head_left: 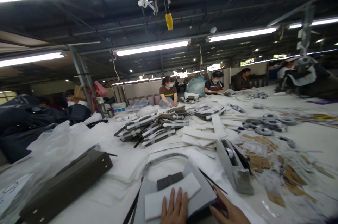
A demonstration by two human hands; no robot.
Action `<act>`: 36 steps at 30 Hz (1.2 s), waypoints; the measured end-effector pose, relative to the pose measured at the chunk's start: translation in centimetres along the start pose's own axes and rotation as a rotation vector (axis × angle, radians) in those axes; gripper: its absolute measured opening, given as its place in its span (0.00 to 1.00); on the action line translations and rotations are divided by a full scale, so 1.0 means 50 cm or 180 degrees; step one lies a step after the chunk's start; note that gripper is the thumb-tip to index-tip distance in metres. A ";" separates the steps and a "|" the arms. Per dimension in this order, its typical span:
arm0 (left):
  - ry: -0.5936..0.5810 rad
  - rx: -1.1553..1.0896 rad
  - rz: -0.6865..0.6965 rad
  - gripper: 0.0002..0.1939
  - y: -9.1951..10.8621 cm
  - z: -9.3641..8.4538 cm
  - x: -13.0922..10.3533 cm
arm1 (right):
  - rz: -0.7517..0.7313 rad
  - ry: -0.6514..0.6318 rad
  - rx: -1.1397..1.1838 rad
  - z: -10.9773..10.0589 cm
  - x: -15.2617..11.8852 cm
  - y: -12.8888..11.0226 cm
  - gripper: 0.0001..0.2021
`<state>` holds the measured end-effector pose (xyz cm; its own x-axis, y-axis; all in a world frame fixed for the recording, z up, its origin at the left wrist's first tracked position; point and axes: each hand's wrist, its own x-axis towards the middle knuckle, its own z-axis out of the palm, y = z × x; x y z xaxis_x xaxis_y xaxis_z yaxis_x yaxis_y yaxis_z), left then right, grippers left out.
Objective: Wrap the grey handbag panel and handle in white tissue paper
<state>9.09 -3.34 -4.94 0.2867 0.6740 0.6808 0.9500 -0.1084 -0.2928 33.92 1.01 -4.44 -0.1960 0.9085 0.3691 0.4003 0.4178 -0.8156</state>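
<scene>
Head: left hand (174,207) on white strip (190,183); tags (255,164) unreadable.

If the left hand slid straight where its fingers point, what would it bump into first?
Past the white pad under it, the left hand would probably meet the dark strip first, though heights are unclear.

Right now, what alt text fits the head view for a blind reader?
A person's left hand lies flat on a white sheet over a grey handbag; the right hand is at the handbag's right edge. A tape dispenser and brown tags lie to the right, a dark olive bag to the left.
</scene>
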 end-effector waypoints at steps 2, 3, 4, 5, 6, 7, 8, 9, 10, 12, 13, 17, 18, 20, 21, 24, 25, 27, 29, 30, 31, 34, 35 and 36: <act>-0.0190 -0.0223 0.0037 0.36 -0.009 -0.044 0.004 | 0.0720 -0.0146 0.0503 -0.009 0.003 -0.063 0.30; -0.0314 -0.0330 0.0037 0.37 -0.015 -0.067 0.007 | 0.1058 -0.0321 0.0748 -0.013 0.007 -0.095 0.30; -0.0442 -0.0434 0.0064 0.37 -0.023 -0.088 0.012 | 0.1210 -0.0482 0.0950 -0.017 0.010 -0.123 0.30; -0.0564 -0.0513 0.0025 0.36 -0.031 -0.106 0.017 | 0.1270 -0.0601 0.1141 -0.018 0.013 -0.148 0.28; -0.0727 -0.0587 0.0029 0.35 -0.040 -0.121 0.021 | 0.1297 -0.0667 0.1372 -0.017 0.015 -0.168 0.27; -0.0840 -0.0671 0.0029 0.34 -0.049 -0.131 0.024 | 0.1348 -0.0653 0.1570 -0.013 0.015 -0.183 0.26; -0.0913 -0.0754 0.0030 0.32 -0.057 -0.137 0.026 | 0.1384 -0.0610 0.1778 -0.006 0.013 -0.196 0.25; -0.0968 -0.0827 0.0028 0.31 -0.064 -0.141 0.027 | 0.1437 -0.0543 0.1996 0.003 0.011 -0.206 0.25; -0.0985 -0.0887 0.0021 0.31 -0.069 -0.143 0.026 | 0.1521 -0.0462 0.2209 0.013 0.007 -0.214 0.24; -0.0972 -0.0934 0.0008 0.31 -0.075 -0.143 0.021 | 0.1767 -0.0278 0.2602 0.033 0.001 -0.226 0.23; -0.0949 -0.0925 0.0014 0.31 -0.075 -0.142 0.018 | 0.1898 -0.0173 0.2763 0.041 -0.001 -0.230 0.23; -0.0856 -0.0874 0.0090 0.32 -0.074 -0.138 0.010 | 0.2180 0.0244 0.3086 0.062 -0.002 -0.246 0.19; -0.0846 -0.0891 0.0107 0.32 -0.075 -0.137 0.009 | 0.2183 0.0330 0.3130 0.065 -0.001 -0.251 0.19; -0.0813 -0.0918 0.0108 0.36 -0.077 -0.135 0.008 | 0.2135 0.0453 0.3216 0.072 0.000 -0.264 0.20; -0.0785 -0.0912 0.0088 0.36 -0.079 -0.133 0.008 | 0.2074 0.0486 0.3263 0.076 0.000 -0.271 0.20; -0.0706 -0.0865 0.0009 0.35 -0.086 -0.128 0.007 | 0.1832 0.0398 0.3276 0.076 -0.002 -0.280 0.23; -0.0703 -0.0869 -0.0004 0.35 -0.089 -0.127 0.008 | 0.1776 0.0249 0.3164 0.069 -0.004 -0.277 0.24; -0.0704 -0.0918 -0.0015 0.36 -0.095 -0.127 0.009 | 0.1606 -0.0243 0.2591 0.040 -0.004 -0.254 0.23; -0.0693 -0.0995 -0.0062 0.37 -0.103 -0.129 0.012 | 0.1081 -0.0626 0.1444 -0.009 -0.001 -0.214 0.18; -0.0677 -0.1036 -0.0108 0.37 -0.107 -0.130 0.014 | 0.0702 -0.0663 0.0724 -0.038 0.003 -0.189 0.16; -0.0654 -0.1077 -0.0164 0.37 -0.110 -0.132 0.016 | 0.0288 -0.0568 -0.0022 -0.068 0.008 -0.163 0.14; -0.0510 -0.1185 -0.0325 0.36 -0.118 -0.132 0.021 | -0.0518 -0.0381 -0.1745 -0.142 0.027 -0.091 0.14; -0.0435 -0.1207 -0.0358 0.35 -0.119 -0.130 0.022 | -0.0667 -0.0480 -0.2126 -0.157 0.033 -0.072 0.16; -0.0372 -0.1223 -0.0370 0.35 -0.119 -0.129 0.022 | -0.0791 -0.0631 -0.2418 -0.166 0.039 -0.055 0.17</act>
<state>4.52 -6.66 1.87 0.1800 0.7738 0.6073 0.9585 -0.2766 0.0684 39.88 1.73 2.24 -0.4846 0.7991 0.3557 0.8072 0.5652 -0.1703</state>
